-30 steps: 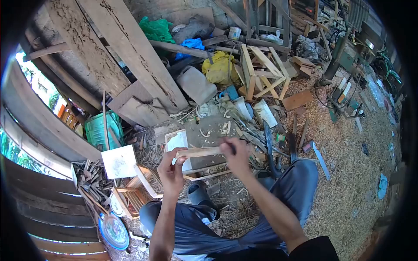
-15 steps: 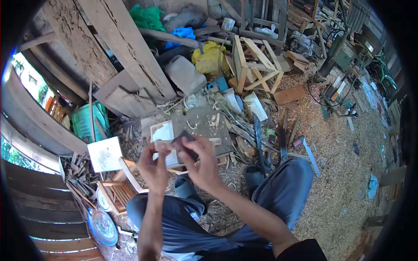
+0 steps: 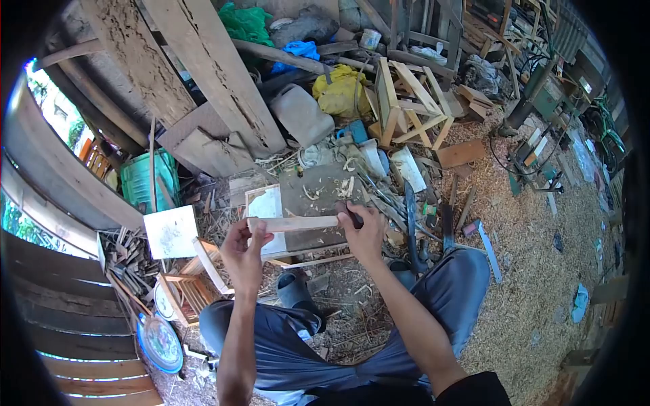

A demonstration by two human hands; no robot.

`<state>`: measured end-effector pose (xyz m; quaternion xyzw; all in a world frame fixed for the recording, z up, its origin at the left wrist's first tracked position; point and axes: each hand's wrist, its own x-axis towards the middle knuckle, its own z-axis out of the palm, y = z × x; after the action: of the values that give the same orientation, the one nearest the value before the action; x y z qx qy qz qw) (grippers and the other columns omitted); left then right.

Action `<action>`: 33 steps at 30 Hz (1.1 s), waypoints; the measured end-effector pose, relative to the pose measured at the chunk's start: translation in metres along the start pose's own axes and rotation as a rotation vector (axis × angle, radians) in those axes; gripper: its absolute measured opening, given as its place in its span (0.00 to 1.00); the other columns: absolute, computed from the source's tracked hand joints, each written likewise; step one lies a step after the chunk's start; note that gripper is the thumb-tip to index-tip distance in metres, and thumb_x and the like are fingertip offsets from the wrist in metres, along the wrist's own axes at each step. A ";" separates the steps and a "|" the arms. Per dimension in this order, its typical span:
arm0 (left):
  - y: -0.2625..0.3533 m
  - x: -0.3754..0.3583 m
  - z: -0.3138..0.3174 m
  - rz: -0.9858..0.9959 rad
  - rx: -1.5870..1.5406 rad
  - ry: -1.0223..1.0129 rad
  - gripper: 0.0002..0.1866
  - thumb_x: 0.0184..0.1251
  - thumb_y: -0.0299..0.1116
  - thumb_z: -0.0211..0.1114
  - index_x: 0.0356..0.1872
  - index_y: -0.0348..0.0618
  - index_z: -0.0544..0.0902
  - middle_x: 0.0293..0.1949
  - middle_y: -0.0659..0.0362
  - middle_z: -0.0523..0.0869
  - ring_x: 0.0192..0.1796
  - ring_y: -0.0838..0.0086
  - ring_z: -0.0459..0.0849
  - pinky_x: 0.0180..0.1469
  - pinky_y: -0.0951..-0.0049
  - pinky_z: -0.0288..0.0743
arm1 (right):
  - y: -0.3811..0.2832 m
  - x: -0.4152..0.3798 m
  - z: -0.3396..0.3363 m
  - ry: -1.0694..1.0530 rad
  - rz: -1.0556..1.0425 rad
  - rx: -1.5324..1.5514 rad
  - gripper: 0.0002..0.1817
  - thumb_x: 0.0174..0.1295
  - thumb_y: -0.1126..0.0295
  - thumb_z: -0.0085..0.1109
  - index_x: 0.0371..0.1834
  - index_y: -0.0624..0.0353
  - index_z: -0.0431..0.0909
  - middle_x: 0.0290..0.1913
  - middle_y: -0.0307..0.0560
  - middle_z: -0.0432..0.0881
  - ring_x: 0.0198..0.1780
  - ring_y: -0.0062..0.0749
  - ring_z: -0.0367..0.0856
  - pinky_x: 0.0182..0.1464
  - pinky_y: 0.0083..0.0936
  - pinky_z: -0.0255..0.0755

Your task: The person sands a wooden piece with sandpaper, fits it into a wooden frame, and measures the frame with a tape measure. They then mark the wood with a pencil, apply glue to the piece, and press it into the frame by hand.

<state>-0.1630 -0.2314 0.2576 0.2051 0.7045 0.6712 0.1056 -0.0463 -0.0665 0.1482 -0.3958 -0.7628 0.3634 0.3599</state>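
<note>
I hold a pale wooden strip (image 3: 292,223) level in front of me. My left hand (image 3: 242,254) grips its left end from below. At the strip's right end, my right hand (image 3: 362,233) is closed on a small dark tool (image 3: 353,216) that rests against the wood. Below the strip stands a low wooden work block (image 3: 318,196) covered with curled shavings. My knees in dark trousers (image 3: 447,298) show at the bottom.
Big planks (image 3: 210,74) lean at the upper left. A pale wooden stool frame (image 3: 409,105), a grey jerrycan (image 3: 301,115), a yellow bag (image 3: 342,91) and a green bucket (image 3: 152,183) ring the block. A machete-like blade (image 3: 412,216) lies on the right. Sawdust covers the ground.
My right hand slid along the strip toward the left hand half a second ago, and is now back out at the right end. The view shifted slightly.
</note>
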 end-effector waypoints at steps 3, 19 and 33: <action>0.010 0.000 0.001 0.008 -0.096 -0.093 0.22 0.66 0.33 0.63 0.54 0.26 0.72 0.40 0.54 0.80 0.44 0.75 0.80 0.48 0.74 0.81 | 0.000 -0.002 0.002 0.027 -0.005 -0.030 0.16 0.54 0.58 0.65 0.43 0.52 0.82 0.40 0.52 0.75 0.45 0.46 0.71 0.51 0.43 0.59; 0.004 0.006 -0.004 0.058 -0.011 -0.045 0.16 0.58 0.27 0.69 0.46 0.29 0.79 0.36 0.57 0.83 0.40 0.78 0.81 0.46 0.78 0.76 | -0.029 -0.007 -0.006 -0.109 -0.028 0.225 0.14 0.56 0.65 0.64 0.44 0.58 0.81 0.44 0.55 0.75 0.50 0.45 0.72 0.53 0.36 0.65; 0.016 0.005 0.022 0.139 -0.050 -0.059 0.10 0.61 0.28 0.67 0.35 0.31 0.78 0.34 0.55 0.83 0.37 0.77 0.83 0.44 0.72 0.84 | -0.080 -0.003 -0.022 -0.063 -0.020 0.352 0.16 0.55 0.59 0.66 0.41 0.58 0.81 0.40 0.48 0.76 0.43 0.35 0.74 0.46 0.28 0.67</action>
<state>-0.1559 -0.2088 0.2723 0.2704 0.6681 0.6880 0.0843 -0.0542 -0.0973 0.2254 -0.3073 -0.7023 0.4999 0.4031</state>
